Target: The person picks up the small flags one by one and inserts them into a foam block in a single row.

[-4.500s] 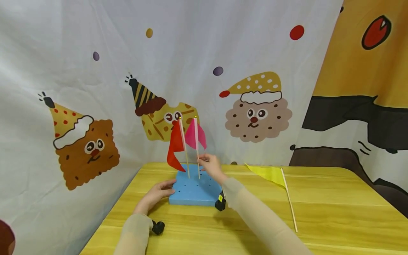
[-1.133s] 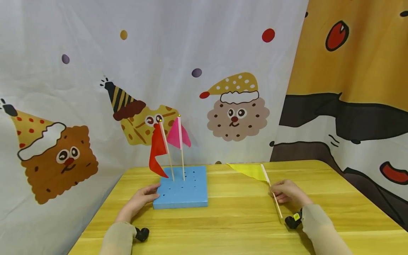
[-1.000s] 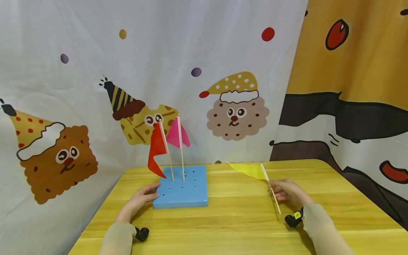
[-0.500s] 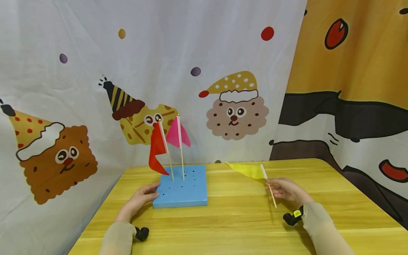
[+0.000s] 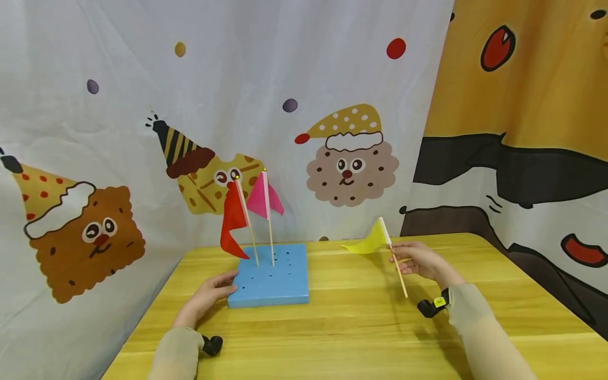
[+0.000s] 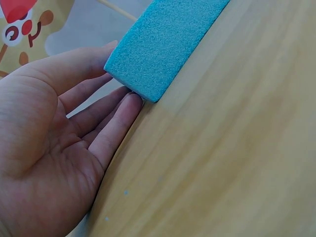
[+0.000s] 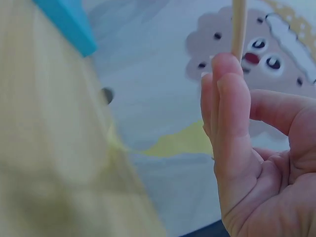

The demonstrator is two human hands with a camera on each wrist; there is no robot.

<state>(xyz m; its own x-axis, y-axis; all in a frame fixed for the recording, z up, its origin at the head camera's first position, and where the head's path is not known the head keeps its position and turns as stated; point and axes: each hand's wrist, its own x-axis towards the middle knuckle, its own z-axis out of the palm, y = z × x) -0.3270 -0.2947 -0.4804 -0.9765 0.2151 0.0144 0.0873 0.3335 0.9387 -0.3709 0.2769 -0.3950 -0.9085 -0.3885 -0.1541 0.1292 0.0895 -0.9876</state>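
two flags stand in blue foam block.

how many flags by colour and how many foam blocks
red flag: 1, standing in the block
pink flag: 1, standing in the block
yellow flag: 1, held in the right hand
blue foam block: 1, left hand against it
total: 3 flags, 1 block, 4 things

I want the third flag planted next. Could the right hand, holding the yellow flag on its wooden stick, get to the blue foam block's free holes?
Probably yes. The right hand pinches the yellow flag above bare wooden table, with nothing between it and the blue foam block. The left hand touches only the block's far-side corner.
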